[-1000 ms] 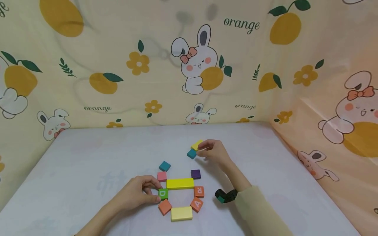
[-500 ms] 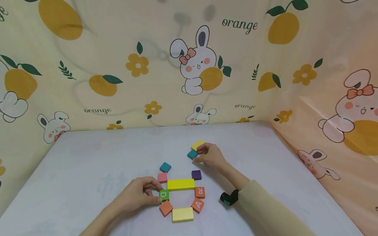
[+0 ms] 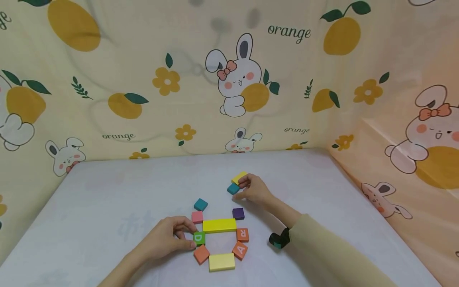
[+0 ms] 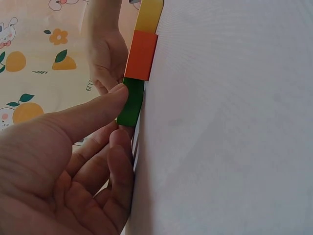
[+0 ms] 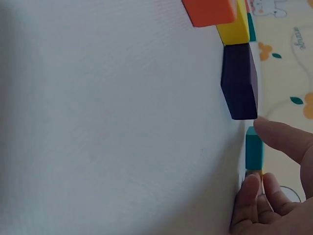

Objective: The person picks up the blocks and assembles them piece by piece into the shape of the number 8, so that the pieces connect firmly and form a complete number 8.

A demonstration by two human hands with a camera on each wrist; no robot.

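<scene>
A ring of small blocks lies on the table. My left hand pinches the green block marked D at the ring's left side; in the left wrist view my thumb presses the end of this green block. Farther back, my right hand has thumb and fingers on either side of a teal block. A yellow block touches that block's far side, partly behind my fingers. In the right wrist view the teal block sits between thumb and fingertips, beyond the purple block.
A long yellow block and a pale yellow one span the ring. Orange blocks stand at its sides. Pink, purple and another teal block lie behind. A patterned cloth hangs at the back.
My right thumb has moved down and left to the near side of the teal block, and the hand has shifted slightly nearer. The left hand stays at the green block.
</scene>
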